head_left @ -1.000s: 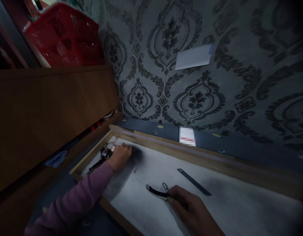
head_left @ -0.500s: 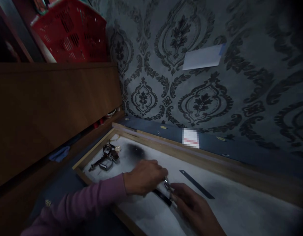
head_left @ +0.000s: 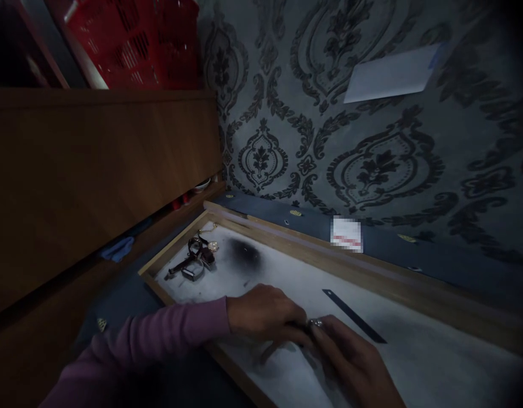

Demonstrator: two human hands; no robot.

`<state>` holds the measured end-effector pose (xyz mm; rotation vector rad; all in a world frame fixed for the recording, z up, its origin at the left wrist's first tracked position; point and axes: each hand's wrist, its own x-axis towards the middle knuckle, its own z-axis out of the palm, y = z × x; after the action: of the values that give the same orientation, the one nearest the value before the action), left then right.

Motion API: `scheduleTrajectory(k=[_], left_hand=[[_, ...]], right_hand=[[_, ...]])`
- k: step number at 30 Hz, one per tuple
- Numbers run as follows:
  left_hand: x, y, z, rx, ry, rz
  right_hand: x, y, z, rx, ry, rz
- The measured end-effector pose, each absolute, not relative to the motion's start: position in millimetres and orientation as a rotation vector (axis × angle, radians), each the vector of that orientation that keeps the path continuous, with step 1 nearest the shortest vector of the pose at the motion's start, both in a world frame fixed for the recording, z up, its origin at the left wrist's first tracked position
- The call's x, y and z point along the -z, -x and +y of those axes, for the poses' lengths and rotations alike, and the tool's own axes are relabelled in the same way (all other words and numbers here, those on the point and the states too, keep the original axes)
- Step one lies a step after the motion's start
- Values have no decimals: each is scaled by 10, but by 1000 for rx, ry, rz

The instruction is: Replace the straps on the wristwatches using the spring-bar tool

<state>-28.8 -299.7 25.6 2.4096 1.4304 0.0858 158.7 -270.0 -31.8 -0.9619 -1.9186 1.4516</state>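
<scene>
My left hand, coming from a purple sleeve, is closed with its fingertips against those of my right hand. A small shiny metal piece shows at the right hand's fingertips, where both hands meet; most of it is hidden and its kind is unclear. Both hands are above a shallow wooden tray with a white lining. Right of them, a dark flat strip with a small hole at one end lies in the tray. Watches with dark straps are heaped in the far left corner.
A thin gold chain lies beside the watches. Along the left runs a wooden cabinet with a red basket on top. A blue cloth sticks out beneath it. Patterned wallpaper covers the wall behind, with a paper on it.
Both hands have shifted slightly right in the view and drawn together. The metal piece and a dark strip between them, visible before, are now mostly covered. The view itself has shifted a little.
</scene>
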Motion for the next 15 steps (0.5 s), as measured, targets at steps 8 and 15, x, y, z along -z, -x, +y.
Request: scheduleTrajectory(k=[8,15], left_hand=[[-587,1572,-3285,-562,-2139,2173],[-619,2070,-3677,-308,-2200,2136]], right_hand=[[405,-1652,-2572,-1351,1159,-1811],[399,-1641,-2556,-1308,1188,-1849]])
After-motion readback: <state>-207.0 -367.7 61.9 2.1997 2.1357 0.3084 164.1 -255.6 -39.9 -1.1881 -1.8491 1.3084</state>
